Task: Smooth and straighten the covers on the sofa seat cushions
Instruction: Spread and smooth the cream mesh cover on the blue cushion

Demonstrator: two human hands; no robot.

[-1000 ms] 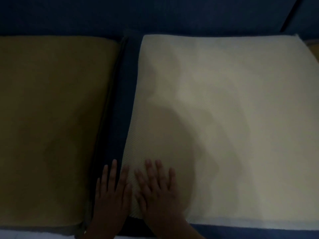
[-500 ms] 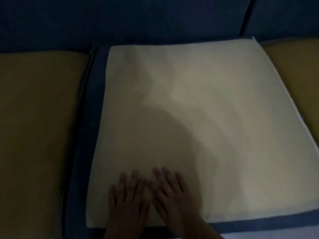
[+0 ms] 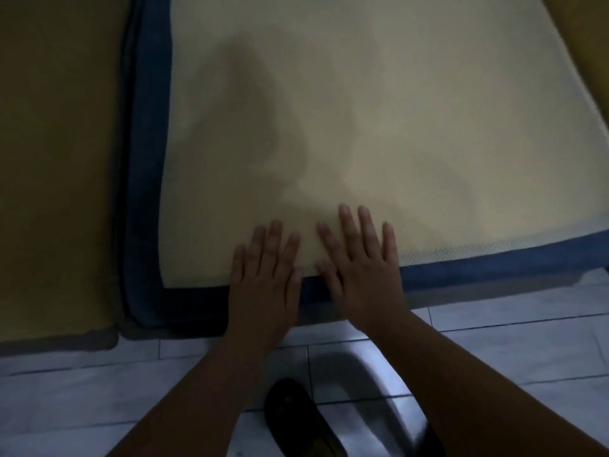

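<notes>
A pale cream cover [image 3: 379, 120] lies flat over the middle blue seat cushion [image 3: 148, 192] of the sofa. My left hand [image 3: 263, 272] and my right hand [image 3: 359, 265] rest side by side, palms down, on the cover's front edge. All fingers are straight and spread, pointing toward the sofa back. The fingers lie on the cover; the heels of both hands overhang the cushion's blue front edge. A mustard cover [image 3: 56, 166] lies on the left seat cushion. A strip of another mustard cover [image 3: 586, 44] shows at the far right.
Pale floor tiles [image 3: 514, 344] run below the sofa's front edge. A dark slipper [image 3: 296, 420] lies on the tiles between my forearms.
The view has tilted down and moved closer, so the floor and slipper now show. Both hands have slid right along the cover's front edge and spread slightly apart.
</notes>
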